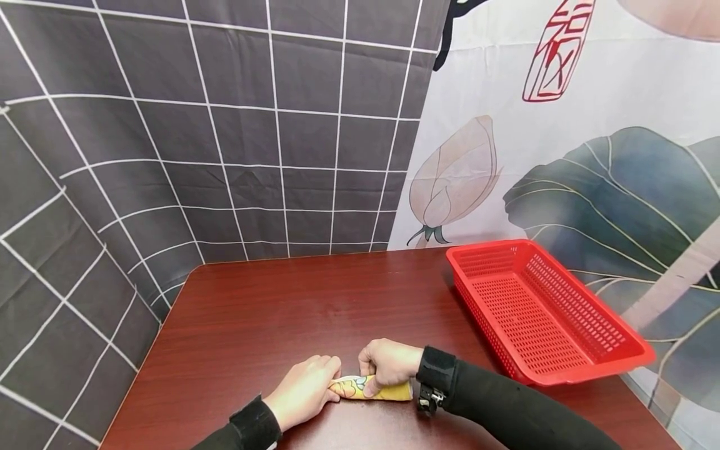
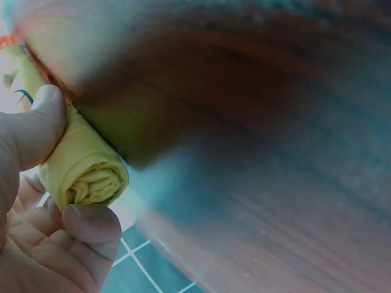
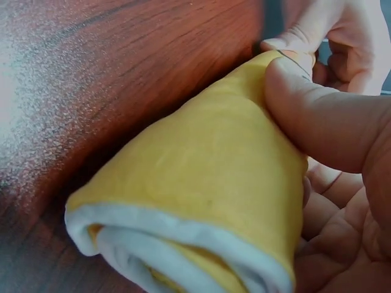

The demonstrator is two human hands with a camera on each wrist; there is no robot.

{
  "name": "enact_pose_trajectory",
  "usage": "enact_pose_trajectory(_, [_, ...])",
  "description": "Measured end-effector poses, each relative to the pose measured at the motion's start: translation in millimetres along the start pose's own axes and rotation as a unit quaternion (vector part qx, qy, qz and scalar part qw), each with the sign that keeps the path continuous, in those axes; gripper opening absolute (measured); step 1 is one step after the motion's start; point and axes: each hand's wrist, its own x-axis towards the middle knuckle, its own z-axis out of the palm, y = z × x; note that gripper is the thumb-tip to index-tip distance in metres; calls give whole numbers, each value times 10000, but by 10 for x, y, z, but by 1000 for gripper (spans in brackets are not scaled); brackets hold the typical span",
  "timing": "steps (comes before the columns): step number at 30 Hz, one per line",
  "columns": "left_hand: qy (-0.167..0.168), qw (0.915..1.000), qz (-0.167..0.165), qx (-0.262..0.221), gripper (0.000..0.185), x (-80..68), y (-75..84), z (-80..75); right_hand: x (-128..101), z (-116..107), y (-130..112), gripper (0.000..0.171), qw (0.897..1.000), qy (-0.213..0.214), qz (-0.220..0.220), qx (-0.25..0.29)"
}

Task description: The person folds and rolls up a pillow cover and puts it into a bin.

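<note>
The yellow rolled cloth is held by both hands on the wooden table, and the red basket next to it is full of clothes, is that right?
Not quite. Both hands, the left hand and the right hand, do hold the yellow rolled cloth on the wooden table, but the red basket is empty, not full of clothes. The head view shows its bare mesh floor.

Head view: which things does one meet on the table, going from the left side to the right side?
Left hand → rolled yellow cloth, which both hands hold → right hand → black wrist strap → red basket, all on the wooden table.
</note>
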Motion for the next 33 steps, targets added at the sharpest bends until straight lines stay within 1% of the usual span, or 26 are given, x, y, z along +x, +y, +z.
enact_pose_trajectory(5, [101, 9999, 31, 15, 45, -16, 10, 1, -11, 14, 14, 32, 10000, -26, -73, 60])
enact_pose_trajectory(9, [270, 9996, -30, -38, 42, -39, 0, -18, -41, -7, 15, 33, 9999, 29, -132, -70])
enact_pose_trajectory(16, [829, 9958, -339, -207, 36, -129, -55, -53, -144, -91, 81, 35, 9986, 375, -157, -335])
enact_pose_trajectory(21, [914, 9935, -584, -335, 36, -217, -109, -107, -253, -215, 114, 33, 9973, 624, -120, -380])
enact_pose_trajectory(24, [953, 9919, -751, -389, 36, -276, -153, -119, -359, -360, 84, 28, 9962, 814, -83, -296])
enact_pose_trajectory(26, [979, 9906, -867, -407, 36, -318, -185, -122, -454, -503, 54, 24, 9949, 990, -61, -184])
enact_pose_trajectory(28, [932, 9896, -999, -445, 36, -355, -215, -128, -567, -684, 46, 18, 9924, 1223, -69, -68])
enact_pose_trajectory(30, [815, 9888, -1152, -492, 35, -395, -244, -148, -695, -897, 64, 15, 9876, 1570, -63, -49])
enact_pose_trajectory(33, [585, 9873, -1385, -516, 33, -454, -288, -200, -910, -1236, 169, 16, 9765, 2156, 36, -36])
